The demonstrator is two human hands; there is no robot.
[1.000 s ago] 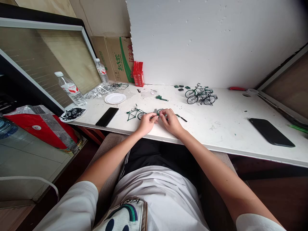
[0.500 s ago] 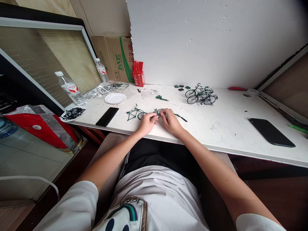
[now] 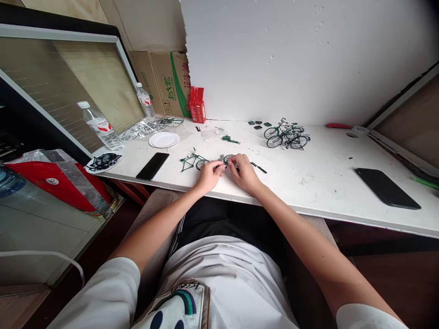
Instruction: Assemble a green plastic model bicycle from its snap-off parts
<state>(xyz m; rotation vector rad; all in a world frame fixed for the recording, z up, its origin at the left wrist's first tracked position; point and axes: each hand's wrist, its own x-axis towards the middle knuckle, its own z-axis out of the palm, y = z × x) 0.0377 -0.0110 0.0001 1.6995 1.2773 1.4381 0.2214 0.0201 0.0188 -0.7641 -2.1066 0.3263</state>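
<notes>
My left hand (image 3: 210,176) and my right hand (image 3: 244,172) meet close together near the table's front edge, both with fingers pinched. Something small and dark shows at the left fingertips, too small to name, and the right fingers hide what they hold. A miniature wheel (image 3: 227,158) shows just behind the right fingertips. Left of my left hand lies a green toy bicycle frame (image 3: 189,161), with another small wheel (image 3: 200,164) partly covered by that hand. A thin black-tipped tool (image 3: 259,167) rests to the right of my right hand.
Several assembled toy bicycles (image 3: 287,134) stand at the back right. A green part (image 3: 231,139) lies behind my hands. Phones lie left (image 3: 152,166) and right (image 3: 387,188). Further left are white plates (image 3: 164,140), a water bottle (image 3: 101,128) and a red box (image 3: 197,106).
Almost nothing differs. Both hands keep their pinch in the same place, with only very slight finger movement.
</notes>
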